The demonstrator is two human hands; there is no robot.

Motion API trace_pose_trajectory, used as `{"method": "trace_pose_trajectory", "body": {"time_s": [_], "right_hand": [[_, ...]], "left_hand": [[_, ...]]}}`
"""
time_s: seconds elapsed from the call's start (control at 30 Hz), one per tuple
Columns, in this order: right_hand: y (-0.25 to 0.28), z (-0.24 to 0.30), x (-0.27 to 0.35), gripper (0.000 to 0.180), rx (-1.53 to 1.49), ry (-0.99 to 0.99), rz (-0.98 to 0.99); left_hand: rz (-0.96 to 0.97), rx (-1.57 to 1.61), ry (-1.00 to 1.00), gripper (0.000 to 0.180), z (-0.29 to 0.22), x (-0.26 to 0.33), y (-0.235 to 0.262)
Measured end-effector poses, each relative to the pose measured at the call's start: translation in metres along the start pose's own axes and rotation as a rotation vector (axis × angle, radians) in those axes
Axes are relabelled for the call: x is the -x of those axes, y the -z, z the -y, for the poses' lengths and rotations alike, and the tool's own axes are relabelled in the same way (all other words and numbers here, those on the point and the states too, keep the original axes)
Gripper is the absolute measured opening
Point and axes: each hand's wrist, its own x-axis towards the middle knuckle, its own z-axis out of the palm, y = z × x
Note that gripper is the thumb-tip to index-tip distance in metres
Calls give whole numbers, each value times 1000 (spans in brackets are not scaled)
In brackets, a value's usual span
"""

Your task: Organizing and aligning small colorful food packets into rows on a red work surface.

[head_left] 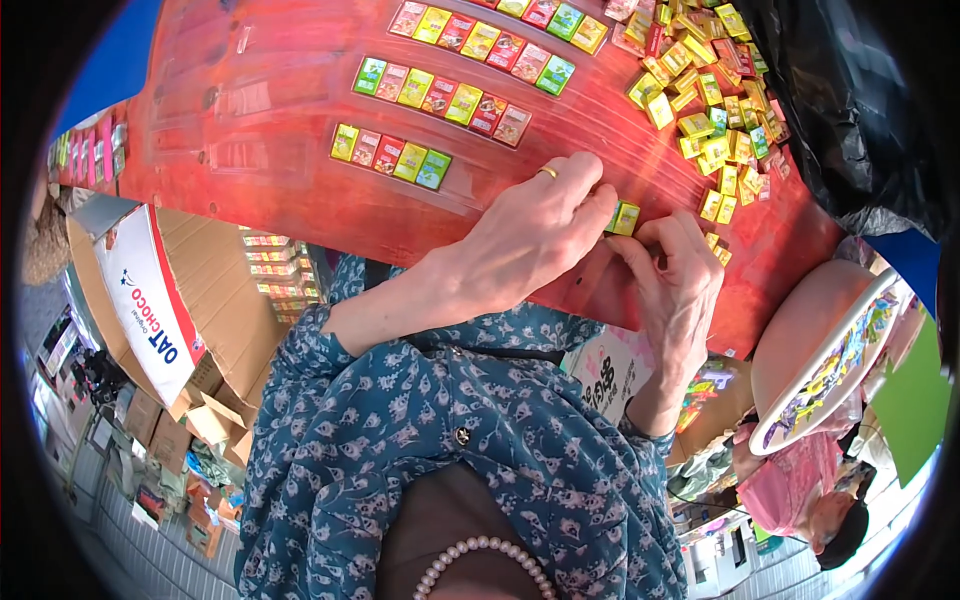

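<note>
Over the red table, my left hand, with a ring on one finger, has its fingers curled round a few small yellow and green boxes. Only the end of these boxes shows past the fingertips. Close beside it, my right hand is closed, thumb and finger pressed together just below the boxes. What it pinches is hidden. Beyond my left hand lie rows of the same boxes in red, yellow, green and pink; the nearest row seems to sit in clear plastic.
Loose small boxes are heaped at the right, beside a black plastic bag. A white tub with wrapped pieces stands past the table's right edge. At left is an open cardboard box. Another person is at lower right.
</note>
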Motion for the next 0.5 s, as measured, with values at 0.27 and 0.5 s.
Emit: {"method": "trace_pose_trajectory", "body": {"time_s": [0.27,0.5], "right_hand": [[4,5,-5,40,16,74,21],[7,16,-5,37,-108,29,14]], "left_hand": [[28,30,-8,55,0,-1,5],[-31,-20,-63,54,-2,1,13]]}}
